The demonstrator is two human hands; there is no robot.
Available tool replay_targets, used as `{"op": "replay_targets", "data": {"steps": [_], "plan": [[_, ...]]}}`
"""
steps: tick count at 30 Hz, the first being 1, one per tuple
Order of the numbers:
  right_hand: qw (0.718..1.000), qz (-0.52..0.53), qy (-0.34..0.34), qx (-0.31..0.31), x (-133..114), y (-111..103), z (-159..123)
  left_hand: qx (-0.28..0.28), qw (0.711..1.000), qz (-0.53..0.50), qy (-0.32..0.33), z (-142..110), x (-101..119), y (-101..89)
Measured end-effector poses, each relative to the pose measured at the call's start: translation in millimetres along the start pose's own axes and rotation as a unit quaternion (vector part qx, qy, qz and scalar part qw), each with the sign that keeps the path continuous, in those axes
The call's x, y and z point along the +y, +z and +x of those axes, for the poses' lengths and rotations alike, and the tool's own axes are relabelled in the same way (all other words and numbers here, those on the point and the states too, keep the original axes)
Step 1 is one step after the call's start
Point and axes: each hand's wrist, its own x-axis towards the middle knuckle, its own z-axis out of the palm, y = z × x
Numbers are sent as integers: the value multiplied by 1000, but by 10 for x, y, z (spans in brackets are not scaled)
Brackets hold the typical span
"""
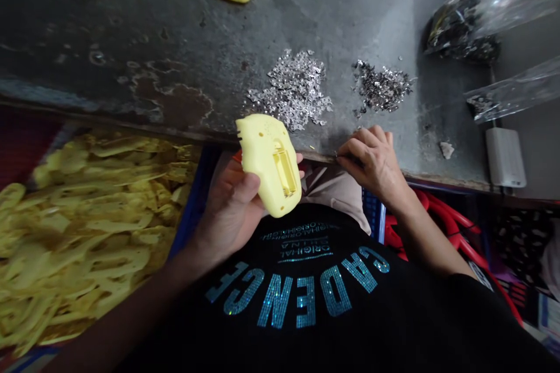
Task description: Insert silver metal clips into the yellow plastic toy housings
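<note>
Gripping the yellow shell point(269, 166) steady in the left hand point(230, 204), cavity up, pinching something too tiny to tell in the right hand point(371, 163), silver bits point(293, 90) at eleven o'clock.

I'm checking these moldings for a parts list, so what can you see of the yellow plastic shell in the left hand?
It is a rounded, oblong shell of matte pale-yellow plastic, with a rectangular recessed pocket and small notches at one end. It is tilted, held up near the table's edge by the left hand, thumb across its side, fingers behind. Only that hand appears to touch it.
</note>
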Motion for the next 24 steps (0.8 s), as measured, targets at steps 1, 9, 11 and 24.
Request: {"op": "replay_targets", "data": {"steps": [1,9,11,24], "plan": [[1000,4,-4,1,-6,-2,-28,2,1000,-3,-3,-1,-6,-2],[999,22,-9,27,-47,67,-162,-10,1000,-7,-24,-21,-48,-4],[999,14,0,44,-55,123,-182,-7,999,-10,-36,-29,-47,3],[908,410,-14,79,-275,-39,-196,-55,990,-55,-120,-35,-144,38]]}}
